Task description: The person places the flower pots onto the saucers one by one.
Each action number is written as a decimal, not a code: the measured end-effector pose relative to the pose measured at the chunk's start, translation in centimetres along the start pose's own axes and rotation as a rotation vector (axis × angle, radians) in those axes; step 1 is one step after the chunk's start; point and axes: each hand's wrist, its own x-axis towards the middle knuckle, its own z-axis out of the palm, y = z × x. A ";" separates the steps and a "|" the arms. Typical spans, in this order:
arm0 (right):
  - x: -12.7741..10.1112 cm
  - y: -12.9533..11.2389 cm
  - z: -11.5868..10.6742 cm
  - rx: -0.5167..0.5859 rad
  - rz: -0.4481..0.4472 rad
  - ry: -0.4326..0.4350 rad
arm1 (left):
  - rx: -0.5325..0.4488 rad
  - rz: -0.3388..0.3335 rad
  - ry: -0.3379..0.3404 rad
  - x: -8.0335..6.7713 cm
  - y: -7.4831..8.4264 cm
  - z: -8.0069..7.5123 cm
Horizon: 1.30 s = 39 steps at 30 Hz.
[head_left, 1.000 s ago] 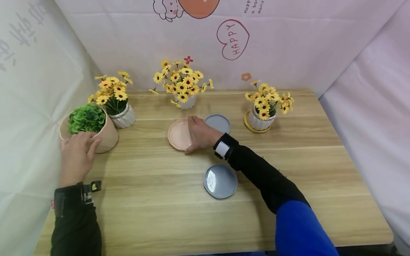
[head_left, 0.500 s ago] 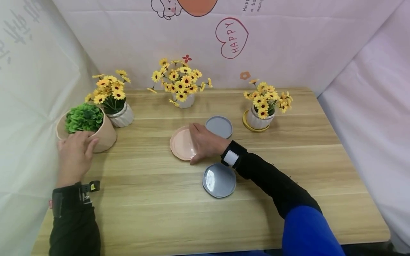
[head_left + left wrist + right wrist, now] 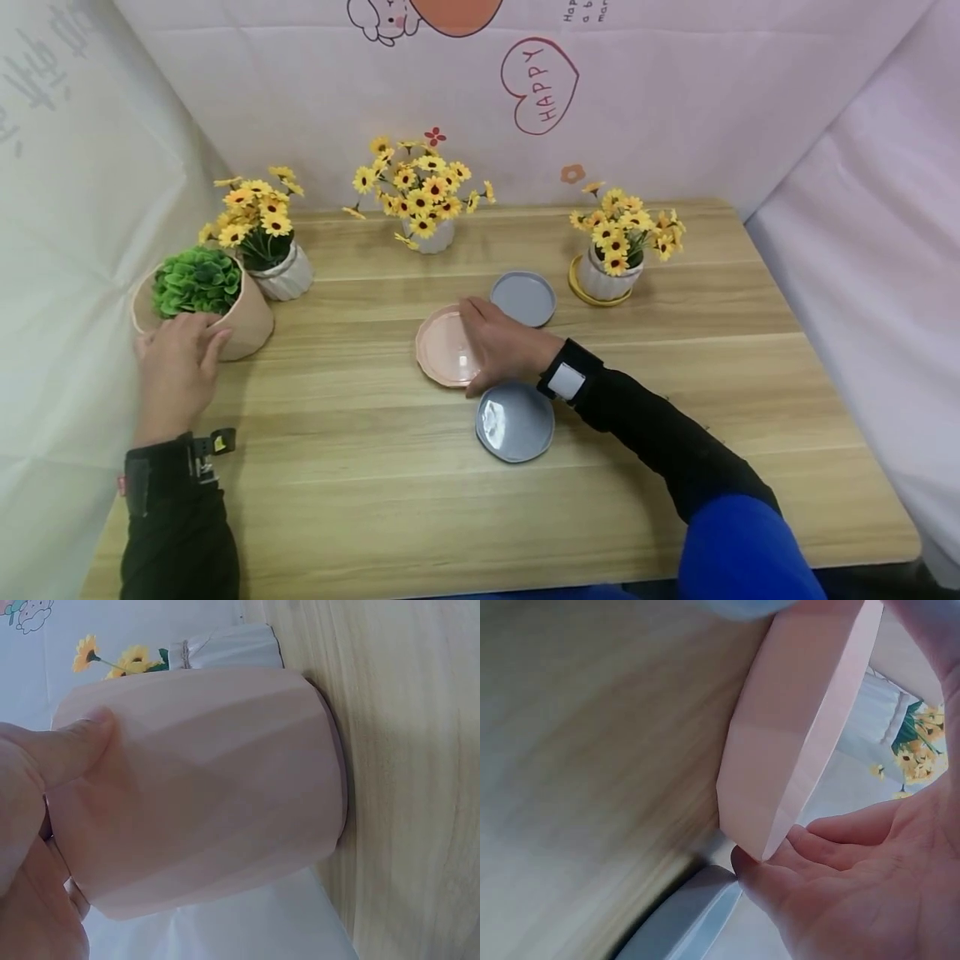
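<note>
My left hand (image 3: 177, 367) grips the near rim of a large pinkish-beige flower pot (image 3: 243, 325) holding a green leafy plant (image 3: 197, 282). In the left wrist view, the thumb lies against the outside of the pot (image 3: 210, 787), with the other fingers over its rim. At the middle of the table, my right hand (image 3: 510, 343) holds a round pink saucer (image 3: 442, 346) by its edge. The right wrist view has this saucer (image 3: 791, 720) between thumb and fingers, close over the wood. One grey-blue saucer (image 3: 525, 292) lies just behind the hand, another (image 3: 516, 429) just in front.
Along the back stand a left pot of yellow flowers (image 3: 281, 275), a middle one (image 3: 433, 237) and a right one (image 3: 609, 279), which sits on a yellow saucer (image 3: 577, 287). White printed cloth (image 3: 300, 108) hangs behind the wooden table (image 3: 337, 517).
My right hand has moved right and toward me with the pink saucer. The back grey-blue saucer has slid a little to the right. My left hand stays on the pot.
</note>
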 end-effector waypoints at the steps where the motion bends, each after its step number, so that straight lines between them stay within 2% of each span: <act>1: -0.2 0.1 0.0 0.007 -0.002 0.006 | 0.002 0.001 -0.001 0.0 0.0 0.0; 11: -1.3 0.6 0.3 0.067 0.033 -0.021 | 0.025 0.004 -0.031 -0.2 -0.1 0.2; 15: -1.2 0.5 0.3 0.058 0.014 -0.015 | 0.021 -0.003 -0.039 -0.4 0.1 0.2; 22: -1.1 0.6 0.3 0.067 0.006 -0.011 | 0.017 0.030 -0.008 -1.2 0.8 0.4; 31: -1.2 0.6 0.2 0.082 0.008 -0.012 | 0.034 0.058 -0.020 -2.0 2.2 0.3; 39: -1.1 0.7 0.3 0.073 0.005 -0.001 | 0.029 0.101 0.013 -2.5 3.2 0.9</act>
